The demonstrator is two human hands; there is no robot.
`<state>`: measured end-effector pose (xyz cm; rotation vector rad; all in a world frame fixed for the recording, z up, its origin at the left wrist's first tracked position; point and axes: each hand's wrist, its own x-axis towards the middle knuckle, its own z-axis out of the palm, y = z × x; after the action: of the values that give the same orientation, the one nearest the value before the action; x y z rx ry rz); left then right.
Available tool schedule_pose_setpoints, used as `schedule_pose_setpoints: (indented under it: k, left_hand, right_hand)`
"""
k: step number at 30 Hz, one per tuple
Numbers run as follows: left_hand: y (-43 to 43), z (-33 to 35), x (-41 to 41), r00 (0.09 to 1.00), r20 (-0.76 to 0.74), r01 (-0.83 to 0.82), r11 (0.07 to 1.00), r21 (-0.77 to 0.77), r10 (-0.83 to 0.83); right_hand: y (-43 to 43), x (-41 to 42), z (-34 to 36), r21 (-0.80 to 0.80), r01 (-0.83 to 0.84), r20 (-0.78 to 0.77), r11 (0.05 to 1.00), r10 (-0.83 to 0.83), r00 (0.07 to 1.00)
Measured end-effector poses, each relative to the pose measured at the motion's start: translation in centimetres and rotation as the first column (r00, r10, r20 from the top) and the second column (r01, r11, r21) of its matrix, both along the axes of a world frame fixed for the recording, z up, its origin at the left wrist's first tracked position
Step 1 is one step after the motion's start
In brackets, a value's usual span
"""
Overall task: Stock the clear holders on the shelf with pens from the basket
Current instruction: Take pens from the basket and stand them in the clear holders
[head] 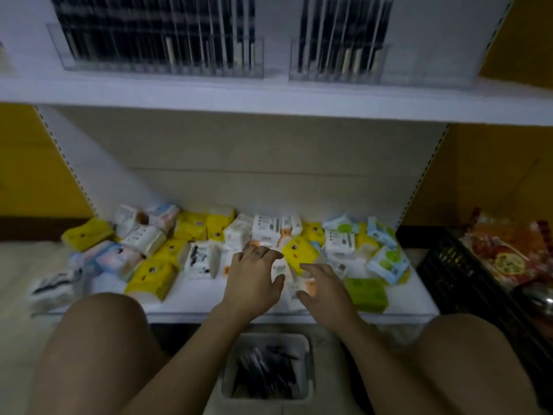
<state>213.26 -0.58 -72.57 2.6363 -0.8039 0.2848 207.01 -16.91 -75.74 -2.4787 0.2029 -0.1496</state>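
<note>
Head view: the basket (308, 366) sat nearest, on the floor, with dark pens (266, 372) lying inside. Beyond it the left hand (254, 277) and right hand (324, 287) were over the low shelf (194, 298), fingers spread, gripping nothing. Small packs (191, 227) littered that shelf. Farthest, on the upper shelf (269, 97), the left holder (155, 62) and right holder (338, 65) held upright dark pens.

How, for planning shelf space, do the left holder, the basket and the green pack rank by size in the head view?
1. left holder, widest by far
2. basket, though nearest the camera
3. green pack, smallest
</note>
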Motion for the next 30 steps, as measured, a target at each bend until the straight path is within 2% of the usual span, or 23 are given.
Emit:
schedule_pose_setpoints:
  k: [8, 11, 16, 18, 22, 24, 27, 30]
  left_hand:
    - [0.4, -7.0, 0.1, 0.949, -0.31, -0.032, 0.997, 0.076, 0.054]
    - [0.5, -9.1, -0.5, 0.904, -0.421, -0.032, 0.995, 0.097, 0.07]
    - [0.5, -11.6, -1.0, 0.803, -0.591, -0.022, 0.995, 0.095, 0.075]
    - [0.6, -12.6, -1.0, 0.768, -0.632, -0.047, 0.994, 0.104, 0.102]
    - [1.2, -14.9, -0.8, 0.704, -0.693, 0.002, 0.975, 0.22, 0.155]
    - [2.0, -16.1, -0.4, 0.676, -0.72, 0.008, 0.975, 0.224, 0.16]
    - [2.8, -18.0, 0.8, 0.642, -0.745, -0.012, 0.974, 0.226, 0.18]
    - [2.6, -20.6, 1.6, 0.607, -0.765, -0.06, 0.972, 0.225, 0.215]
  right_hand:
    - [0.7, 0.5, -6.7, 0.084, 0.077, -0.242, 0.993, -0.055, 0.969]
    - [1.1, 0.2, -8.4, 0.142, 0.128, -0.32, 0.982, -0.077, 0.944]
    - [2.4, 0.4, -10.3, 0.194, 0.069, -0.386, 0.978, 0.011, 0.922]
    - [2.9, 0.5, -10.8, 0.166, 0.03, -0.4, 0.986, 0.04, 0.916]
    - [3.1, 0.6, -12.3, 0.164, 0.012, -0.49, 0.986, 0.071, 0.869]
    - [2.7, 0.4, -12.9, 0.163, 0.028, -0.545, 0.986, 0.066, 0.836]
    - [1.5, 0.9, -13.5, 0.148, -0.036, -0.623, 0.988, 0.121, 0.772]
    - [0.5, 2.3, -14.1, 0.153, -0.012, -0.655, 0.988, 0.111, 0.748]
